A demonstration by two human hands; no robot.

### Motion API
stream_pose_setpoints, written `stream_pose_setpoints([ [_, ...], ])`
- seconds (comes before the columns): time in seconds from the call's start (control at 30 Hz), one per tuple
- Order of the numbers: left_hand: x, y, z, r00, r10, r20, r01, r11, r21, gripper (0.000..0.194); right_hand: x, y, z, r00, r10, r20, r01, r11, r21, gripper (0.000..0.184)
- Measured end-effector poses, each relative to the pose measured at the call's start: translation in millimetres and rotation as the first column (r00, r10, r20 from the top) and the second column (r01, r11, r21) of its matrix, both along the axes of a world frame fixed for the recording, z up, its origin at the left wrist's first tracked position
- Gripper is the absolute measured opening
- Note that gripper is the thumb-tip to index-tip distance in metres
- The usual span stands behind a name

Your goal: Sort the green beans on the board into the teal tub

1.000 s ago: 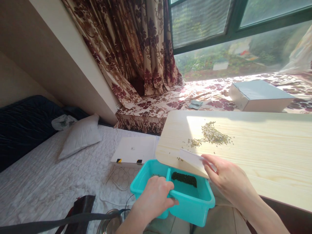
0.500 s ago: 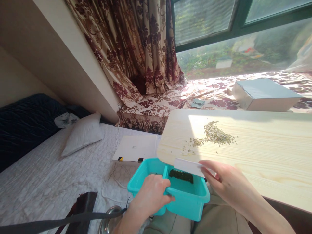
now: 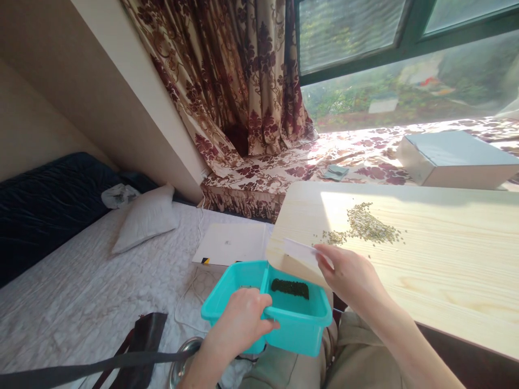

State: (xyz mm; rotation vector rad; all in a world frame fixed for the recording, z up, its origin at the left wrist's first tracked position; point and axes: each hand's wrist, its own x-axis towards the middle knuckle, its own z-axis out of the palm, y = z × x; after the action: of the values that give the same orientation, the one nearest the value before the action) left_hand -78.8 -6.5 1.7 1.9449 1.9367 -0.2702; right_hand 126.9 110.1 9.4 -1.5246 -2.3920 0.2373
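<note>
My left hand (image 3: pixel 245 319) grips the near rim of a turquoise two-part plastic bin (image 3: pixel 300 332) by its divider. Dark green grains (image 3: pixel 290 288) lie in a band in the bin's right compartment; the left one is partly hidden by my hand. Between the thumb and fingers of my right hand (image 3: pixel 351 273) is a thin white card (image 3: pixel 300 251), held over the table's left corner. Beyond the card, a loose heap of pale greenish grains (image 3: pixel 371 224) is spread on the light wooden table (image 3: pixel 438 270), with a smaller cluster to its left.
A white flat box (image 3: pixel 231 243) lies on the bed behind the bin. A dark bag (image 3: pixel 141 346) with a strap and a metal bowl (image 3: pixel 178 367) are at lower left. A pale box (image 3: pixel 462 156) and a folded cloth (image 3: pixel 335 172) sit on the windowsill.
My right hand has moved the white card up and left, from over the bin onto the table corner. The bin in my left hand has shifted slightly left. Fewer stray grains show near the card.
</note>
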Motion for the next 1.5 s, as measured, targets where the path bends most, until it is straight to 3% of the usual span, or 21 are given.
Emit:
stream_pose_setpoints([
  [0.17, 2, 2, 0.2, 1.0, -0.004, -0.005, 0.004, 1.0, -0.001, 0.026, -6, -21, 7.1, 0.989, 0.144, -0.013, -0.145, 0.989, -0.032, 0.029],
  [0.3, 11, -2, -2.7, 0.999, -0.043, -0.005, 0.043, 0.999, -0.02, 0.028, 19, -44, 5.2, 0.955, 0.267, -0.13, -0.273, 0.962, -0.028, 0.03],
  [0.37, 19, -5, -5.8, 0.995, -0.104, 0.005, 0.104, 0.994, -0.018, 0.029, 41, -49, 1.9, 0.963, 0.188, -0.195, -0.189, 0.982, 0.018, 0.029],
  [0.43, 29, -7, -8.7, 0.985, -0.172, 0.029, 0.172, 0.985, -0.021, 0.031, 64, -47, -1.5, 0.972, 0.029, -0.233, -0.023, 0.999, 0.031, 0.029],
  [0.53, 47, -5, -9.9, 0.966, -0.251, 0.065, 0.253, 0.967, -0.025, 0.033, 89, -35, -6.3, 0.958, -0.177, -0.226, 0.192, 0.98, 0.046, 0.029],
  [0.67, 66, 0, -5.1, 0.942, -0.327, 0.076, 0.329, 0.944, -0.03, 0.034, 100, -15, -12.9, 0.944, -0.269, -0.192, 0.283, 0.958, 0.05, 0.029],
  [0.87, 76, 3, 2.8, 0.927, -0.368, 0.075, 0.37, 0.929, -0.01, 0.035, 88, 5, -18.5, 0.972, -0.102, -0.213, 0.141, 0.975, 0.173, 0.031],
  [1.07, 77, 3, 2.0, 0.931, -0.358, 0.07, 0.36, 0.933, -0.018, 0.034, 76, 15, -23.6, 0.969, 0.043, -0.242, 0.002, 0.983, 0.182, 0.032],
  [1.27, 74, 4, 0.3, 0.938, -0.341, 0.058, 0.344, 0.939, -0.033, 0.033, 80, 4, -30.5, 0.958, 0.081, -0.276, -0.027, 0.98, 0.195, 0.033],
  [1.5, 70, 5, -3.0, 0.945, -0.319, 0.079, 0.321, 0.947, -0.015, 0.03, 91, -15, -23.0, 0.954, 0.075, -0.291, -0.017, 0.98, 0.197, 0.033],
])
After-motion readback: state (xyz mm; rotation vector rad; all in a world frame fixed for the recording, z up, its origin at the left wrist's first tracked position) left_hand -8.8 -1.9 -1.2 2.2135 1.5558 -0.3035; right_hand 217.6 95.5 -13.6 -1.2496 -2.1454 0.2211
